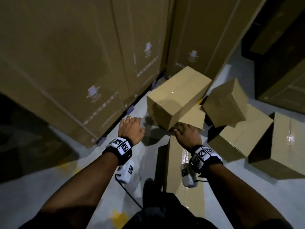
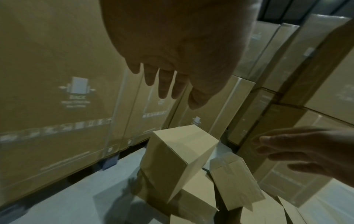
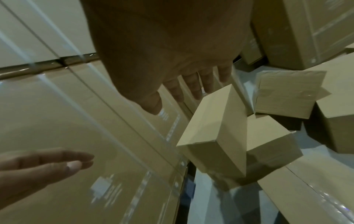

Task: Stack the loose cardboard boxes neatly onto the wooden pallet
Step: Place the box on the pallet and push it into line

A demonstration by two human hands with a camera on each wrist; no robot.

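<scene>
Bare hands reach toward a tilted cardboard box (image 1: 176, 95)

Left hand (image 1: 131, 129) and right hand (image 1: 187, 135) hover, fingers extended, grasping nothing; loose boxes (image 1: 244, 139) lie jumbled on the floor (image 1: 49, 176).

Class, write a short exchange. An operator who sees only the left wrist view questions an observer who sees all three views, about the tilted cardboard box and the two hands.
Operator: I see the tilted box ahead, with my left hand and right hand both open. Is anything below the right hand?
Observer: Yes. In the head view a long box lies on the floor below that wrist, running back toward the person.
Operator: Are there more loose boxes farther right?
Observer: The head view shows a big box at the right edge, with shiny tape along its top.
</scene>
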